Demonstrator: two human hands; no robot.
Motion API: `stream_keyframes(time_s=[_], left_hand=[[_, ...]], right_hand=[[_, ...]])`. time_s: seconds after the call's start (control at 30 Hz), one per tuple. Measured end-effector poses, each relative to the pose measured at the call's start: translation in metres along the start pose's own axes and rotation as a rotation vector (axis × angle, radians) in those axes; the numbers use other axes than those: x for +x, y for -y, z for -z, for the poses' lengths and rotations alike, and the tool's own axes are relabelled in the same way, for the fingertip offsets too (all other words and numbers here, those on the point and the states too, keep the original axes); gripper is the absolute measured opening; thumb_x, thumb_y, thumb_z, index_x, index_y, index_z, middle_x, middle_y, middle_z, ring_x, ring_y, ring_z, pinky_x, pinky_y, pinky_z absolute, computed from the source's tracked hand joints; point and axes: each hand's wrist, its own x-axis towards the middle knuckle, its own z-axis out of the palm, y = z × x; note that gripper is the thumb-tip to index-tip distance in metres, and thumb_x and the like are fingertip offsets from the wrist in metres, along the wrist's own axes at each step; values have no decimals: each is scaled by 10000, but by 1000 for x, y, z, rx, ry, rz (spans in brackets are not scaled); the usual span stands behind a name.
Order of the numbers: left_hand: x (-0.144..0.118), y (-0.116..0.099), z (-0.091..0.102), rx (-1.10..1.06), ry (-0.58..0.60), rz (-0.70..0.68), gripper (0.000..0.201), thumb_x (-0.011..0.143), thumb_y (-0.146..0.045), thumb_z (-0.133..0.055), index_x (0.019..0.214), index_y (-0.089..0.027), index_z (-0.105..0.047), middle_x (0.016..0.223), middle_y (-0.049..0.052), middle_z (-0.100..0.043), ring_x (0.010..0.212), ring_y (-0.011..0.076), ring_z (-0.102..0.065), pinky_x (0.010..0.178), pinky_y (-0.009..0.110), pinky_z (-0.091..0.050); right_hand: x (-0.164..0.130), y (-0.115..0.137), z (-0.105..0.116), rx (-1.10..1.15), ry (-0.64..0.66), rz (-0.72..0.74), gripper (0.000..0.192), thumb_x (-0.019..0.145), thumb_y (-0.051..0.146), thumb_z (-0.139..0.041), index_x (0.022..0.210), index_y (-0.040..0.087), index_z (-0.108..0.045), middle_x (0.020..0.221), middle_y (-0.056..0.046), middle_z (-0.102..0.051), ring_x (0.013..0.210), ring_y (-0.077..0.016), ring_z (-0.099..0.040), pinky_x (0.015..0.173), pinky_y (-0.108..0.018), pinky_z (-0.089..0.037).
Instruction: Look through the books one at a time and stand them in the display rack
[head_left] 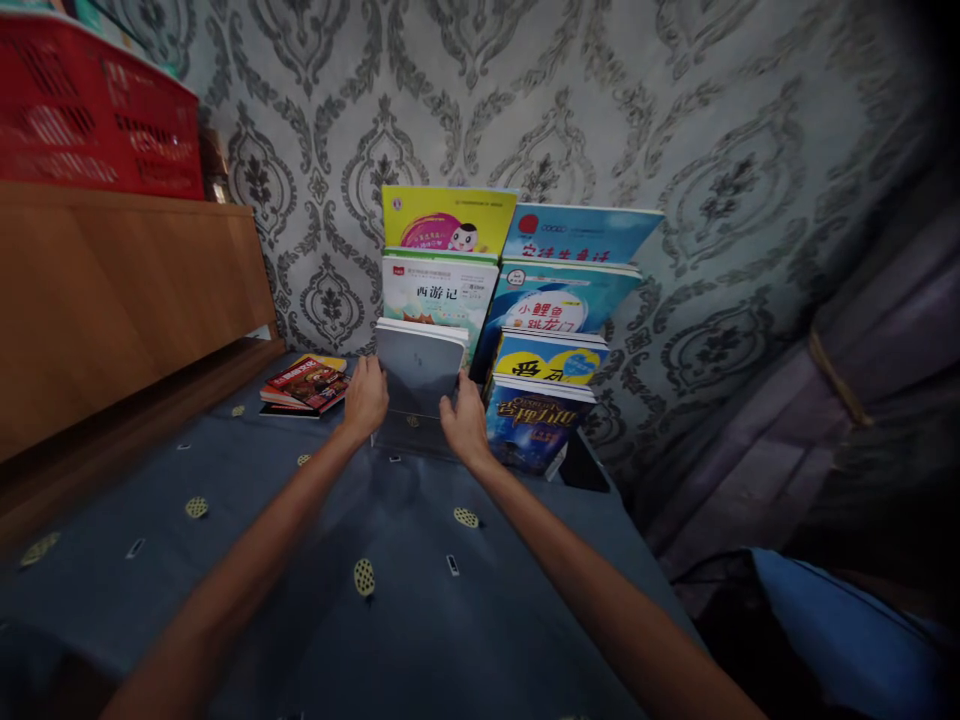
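Two hands steady the grey book at the front of the left row

From my distant seat, I see the left hand (366, 398) with its fingers bent around the left edge of the grey book (420, 365). The right hand (466, 415) grips the opposite edge, with the thumb toward the front cover. So both hands are closed on the same book.

It stands nearly upright at the front of the left row, before the white book (439, 290) and the yellow book (450, 215). Whether its lower edge rests fully on the cloth (405, 600), I cannot tell. To the right, close by the right hand, stands the dark blue book (534, 430), first in the other row. The small books (309, 385) lie flat beyond the left hand.

In my judgement, the step in hand is to place or straighten the grey book within its row. The next move calls for even pressure from both sides, with the edges kept square, and a slow release only when the book stands by itself. The right fingers should not push the neighbour row.
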Motion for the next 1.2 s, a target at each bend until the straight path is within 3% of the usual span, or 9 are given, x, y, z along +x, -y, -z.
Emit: stream_keyframes(time_s=[0.27,0.43,0.63,0.77,0.9,1.0,1.2], left_hand=[[-4,11,0,34,47,-51,268,940,-125,-374,1145,-133,-546,1114,163,-611,1087,285,-593,955,441,-488],[-15,44,9,128,121,-4,385,955,-159,-391,1326,-135,-487,1265,180,-597,1222,274,-554,1052,437,-447],[-27,100,20,357,282,152,540,880,-274,-582,1374,-87,-468,1452,280,-482,1377,397,-426,1128,603,-327],[-31,120,18,467,409,160,507,875,-251,-568,1357,-105,-508,1466,280,-495,1386,407,-421,1116,668,-296],[-32,123,19,546,475,120,462,924,-119,-343,1339,-61,-538,1416,312,-525,1347,393,-471,1050,640,-375],[-34,117,27,591,515,71,482,925,-91,-298,1336,-7,-535,1376,337,-539,1330,387,-491,1068,616,-363],[-67,103,63,630,656,-37,524,905,-45,-309,1385,1,-513,1508,307,-454,1403,385,-444,1107,623,-343]], right_hand=[[-1,0,4,-4,27,7,612,833,225,-517,1436,126,-487,1383,-194,-589,1319,-334,-527,1139,-565,-402],[-18,6,16,-1,79,21,628,884,249,-493,1489,98,-418,1426,-222,-547,1337,-333,-518,1124,-573,-420],[-78,15,30,13,173,70,558,962,279,-439,1511,183,-420,1487,-164,-518,1405,-280,-469,1178,-552,-384],[-128,13,32,23,312,79,534,979,248,-426,1513,237,-440,1524,-131,-496,1420,-259,-467,1169,-526,-417],[-157,3,37,25,402,32,491,971,247,-453,1458,247,-520,1490,-126,-535,1392,-270,-507,1132,-530,-466],[-163,-2,42,10,450,-2,450,969,253,-457,1401,226,-579,1458,-143,-564,1362,-286,-540,1106,-542,-487],[-161,0,45,-6,458,-3,420,955,230,-461,1340,229,-629,1393,-139,-614,1292,-291,-596,1071,-545,-507]])
